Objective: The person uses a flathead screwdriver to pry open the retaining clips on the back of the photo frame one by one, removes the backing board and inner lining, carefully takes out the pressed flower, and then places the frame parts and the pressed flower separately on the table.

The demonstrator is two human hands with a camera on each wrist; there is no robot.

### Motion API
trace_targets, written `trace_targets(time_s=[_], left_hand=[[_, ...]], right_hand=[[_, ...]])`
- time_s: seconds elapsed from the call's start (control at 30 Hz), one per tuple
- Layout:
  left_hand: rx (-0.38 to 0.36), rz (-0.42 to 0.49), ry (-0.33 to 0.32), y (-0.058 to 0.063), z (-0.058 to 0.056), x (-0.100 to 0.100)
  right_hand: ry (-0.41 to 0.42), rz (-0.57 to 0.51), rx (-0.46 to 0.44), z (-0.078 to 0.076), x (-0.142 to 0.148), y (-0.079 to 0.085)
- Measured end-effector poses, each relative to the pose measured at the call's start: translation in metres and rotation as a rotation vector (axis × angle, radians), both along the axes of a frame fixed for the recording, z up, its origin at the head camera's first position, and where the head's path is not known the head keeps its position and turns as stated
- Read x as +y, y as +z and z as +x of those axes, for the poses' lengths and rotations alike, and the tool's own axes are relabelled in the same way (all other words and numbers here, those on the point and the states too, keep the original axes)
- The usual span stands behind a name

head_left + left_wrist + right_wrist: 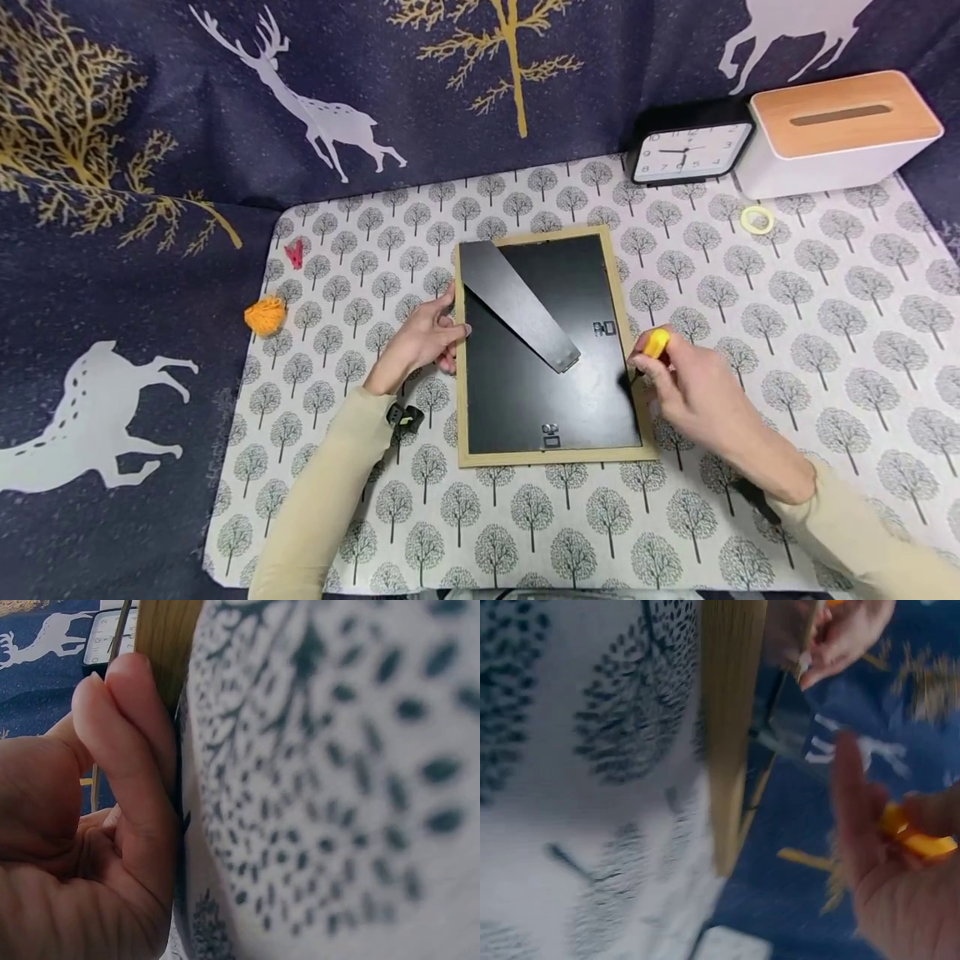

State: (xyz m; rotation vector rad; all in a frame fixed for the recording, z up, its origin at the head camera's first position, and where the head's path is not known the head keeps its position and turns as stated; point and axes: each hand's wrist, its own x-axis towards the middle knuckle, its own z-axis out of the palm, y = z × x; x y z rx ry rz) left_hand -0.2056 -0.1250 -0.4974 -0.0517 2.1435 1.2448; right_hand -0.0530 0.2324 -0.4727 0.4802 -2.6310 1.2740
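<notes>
In the head view, a picture frame [555, 457] lies back up on a tree-print tablecloth [532, 512], its grey stand [517, 307] slanting across the black backing [510, 392]. At the frame's left edge, the left hand [429, 335] grips the rim, thumb on top; at its right edge, the right hand [693, 390] is wrapped round a yellow-handled tool [657, 342]. Left of the frame are a red clip [295, 253] and an orange pompom [266, 316]; beyond its far right corner, a pale yellow ring [757, 232], a clock [693, 152] and a tissue box [817, 171]. In the left wrist view, bent fingers press against the frame's wood. In the right wrist view, blurred, the yellow handle sits in the curled hand beside the frame; whether the tool's tip touches it, I cannot tell
</notes>
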Motion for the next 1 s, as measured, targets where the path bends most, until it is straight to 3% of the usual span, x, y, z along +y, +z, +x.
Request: trace_targets(time_s=[0.1,0.17,0.27,0.53,0.7,0.83,1.0], left_hand=[[0.015,-0.002,-0.016,0.003,0.000,0.000],[0.022,-0.004,-0.018,0.004,0.000,0.000],[0.030,-0.007,-0.019,0.006,0.000,0.001],[0.044,-0.020,-0.042,0.003,0.002,-0.001],[0.050,-0.020,-0.049,0.001,0.004,-0.003],[0.050,-0.004,-0.047,0.000,0.004,-0.003],[0.051,0.005,-0.043,0.000,0.002,-0.003]], right_hand=[[-0.052,-0.126,-0.088,-0.002,0.013,0.007],[-0.094,-0.171,-0.085,-0.003,0.021,0.010],[-0.130,-0.184,-0.077,-0.004,0.027,0.011],[-0.121,-0.184,-0.161,-0.004,0.024,0.008],[-0.113,-0.289,-0.169,-0.004,0.023,0.013],[-0.164,-0.311,-0.157,-0.005,0.029,0.016],[-0.240,-0.308,-0.266,-0.004,0.039,0.018]])
